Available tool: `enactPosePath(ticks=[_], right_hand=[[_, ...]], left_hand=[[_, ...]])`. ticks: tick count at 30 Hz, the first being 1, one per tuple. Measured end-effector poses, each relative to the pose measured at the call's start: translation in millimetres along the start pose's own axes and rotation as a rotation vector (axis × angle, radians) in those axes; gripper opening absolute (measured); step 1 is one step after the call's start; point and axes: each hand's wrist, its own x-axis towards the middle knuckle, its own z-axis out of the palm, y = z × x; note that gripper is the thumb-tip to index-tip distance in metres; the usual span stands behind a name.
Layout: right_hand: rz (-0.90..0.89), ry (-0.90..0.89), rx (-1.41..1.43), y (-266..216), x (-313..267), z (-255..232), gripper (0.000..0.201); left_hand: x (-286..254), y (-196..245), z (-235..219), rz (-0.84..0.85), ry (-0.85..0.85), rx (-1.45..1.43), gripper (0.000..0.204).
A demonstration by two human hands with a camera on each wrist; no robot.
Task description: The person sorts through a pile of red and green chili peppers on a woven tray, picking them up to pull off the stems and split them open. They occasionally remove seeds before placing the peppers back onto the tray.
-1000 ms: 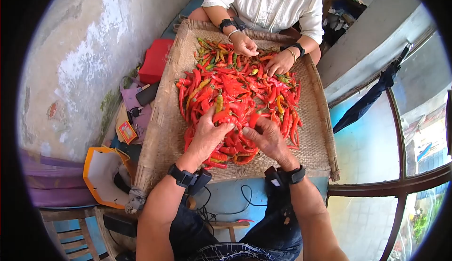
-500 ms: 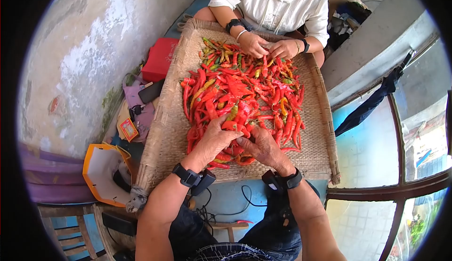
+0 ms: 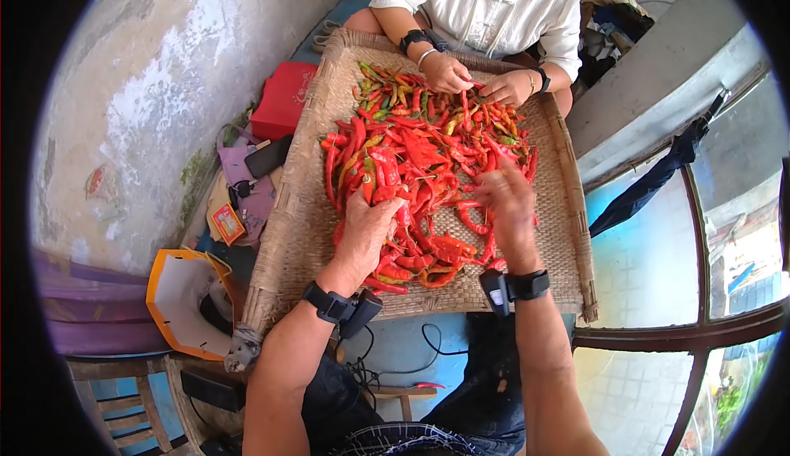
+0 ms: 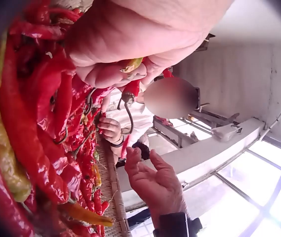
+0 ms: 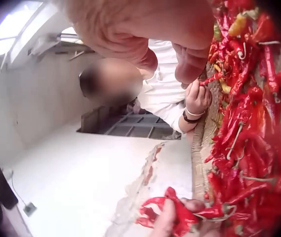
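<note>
A broad heap of red chili peppers (image 3: 428,155), with some green and yellow ones, lies on a woven bamboo tray (image 3: 288,250). My left hand (image 3: 362,238) grips a bunch of red chilies (image 3: 383,168) at the near left of the heap. Close up in the left wrist view, a stemmed chili (image 4: 130,92) sticks out beside the curled fingers. My right hand (image 3: 508,209), blurred, is over the heap's right side. Its thumb and fingers stand apart in the right wrist view, with nothing seen between them.
Across the tray a person in a white shirt (image 3: 485,11) handles chilies with both hands. A red box (image 3: 284,100) and a purple bag (image 3: 239,164) lie left of the tray by the wall. An umbrella (image 3: 658,172) hangs at the right window. Cables (image 3: 436,345) trail below.
My right hand has left my left hand and swung right and forward over the heap. The left hand keeps its chilies, shifted slightly back. Opposite, the person's hands came together, then parted slightly.
</note>
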Motion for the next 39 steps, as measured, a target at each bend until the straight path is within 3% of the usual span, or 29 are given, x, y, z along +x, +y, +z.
enactPosePath(ticks=[2, 4, 5, 7, 8, 10, 15, 17, 23, 28, 30, 31, 33, 34, 36, 37, 38, 39], right_hand=[[-0.062, -0.542, -0.790, 16, -11, 0, 0.044], [-0.369, -0.792, -0.975, 30, -38, 15, 0.040], [-0.368, -0.792, -0.975, 36, -48, 23, 0.040], [-0.379, -0.685, -1.237, 43, -60, 33, 0.031], [-0.382, -0.685, -1.237, 41, -59, 33, 0.031], [-0.236, -0.728, -1.090, 38, -53, 34, 0.020], [-0.261, -0.650, -0.740, 14, -34, 25, 0.006], [0.054, -0.525, -0.487, 0, -31, 22, 0.016], [0.159, -0.440, -0.182, -13, -23, 14, 0.023], [0.158, -0.421, -0.304, -21, -12, 6, 0.021], [-0.031, -0.160, 0.059, -24, 1, 2, 0.020], [-0.027, -0.157, 0.058, -23, 7, -2, 0.020], [-0.032, 0.173, 0.176, -22, 15, -9, 0.023], [-0.030, 0.176, 0.175, -16, 12, -8, 0.023], [0.033, -0.111, -0.176, -1, 0, -5, 0.029], [0.033, -0.366, -0.495, 7, -2, -12, 0.034], [-0.029, -0.591, -0.941, 17, -2, -11, 0.037], [-0.129, -0.747, -1.043, 18, -15, -3, 0.033]], left_hand=[[-1, 1, 3, -0.002, 0.017, 0.002, 0.010], [0, 0, 3, 0.011, 0.012, 0.036, 0.010], [1, -1, 2, 0.011, 0.013, 0.036, 0.010], [2, -2, 0, -0.014, -0.035, 0.089, 0.011], [2, -1, 1, -0.011, -0.036, 0.089, 0.011], [2, 4, 2, -0.029, -0.017, 0.077, 0.015], [2, 13, -3, 0.092, 0.062, 0.104, 0.014], [5, 15, -7, 0.103, 0.048, 0.071, 0.016], [1, 12, -5, 0.069, -0.034, 0.140, 0.016], [-1, 14, -1, 0.073, -0.022, 0.196, 0.016], [0, 13, -3, 0.073, -0.014, 0.206, 0.015], [0, 14, -2, 0.090, -0.016, 0.191, 0.015], [1, 13, -4, 0.108, -0.037, 0.183, 0.015], [2, 13, -4, 0.104, -0.037, 0.184, 0.015], [2, 12, -4, 0.102, -0.057, 0.195, 0.015], [2, 11, -4, 0.093, -0.056, 0.196, 0.015], [3, 11, -5, 0.096, -0.054, 0.202, 0.015], [3, 11, -5, 0.104, -0.052, 0.210, 0.015]])
